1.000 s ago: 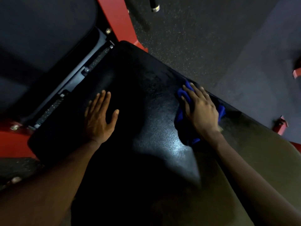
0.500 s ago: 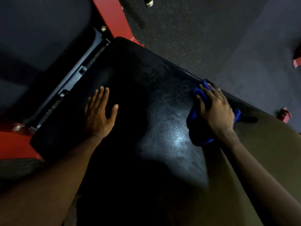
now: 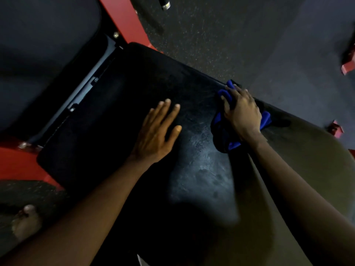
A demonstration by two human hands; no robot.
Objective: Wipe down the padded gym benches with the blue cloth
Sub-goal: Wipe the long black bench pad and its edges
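A black padded bench (image 3: 119, 120) runs diagonally across the head view, with a glossy patch near its middle. My left hand (image 3: 157, 131) rests flat on the pad, fingers straight and spread. The blue cloth (image 3: 266, 120) lies bunched at the pad's far edge. My right hand (image 3: 242, 112) sits on top of it, fingers bent over the bunched cloth and gripping it against the pad. Most of the cloth is hidden under that hand or in shadow.
A second dark pad (image 3: 42, 47) fills the upper left, across a metal bracket gap (image 3: 84, 93). The red steel frame (image 3: 124, 18) shows at top and at the left (image 3: 17, 166). Speckled rubber floor (image 3: 240, 39) lies beyond. Red feet (image 3: 347, 67) stand at the right, a bare foot (image 3: 25, 221) at lower left.
My left hand has slid right along the pad toward its middle. My right hand has moved the cloth back up along the far edge, and its fingers have bent over it.
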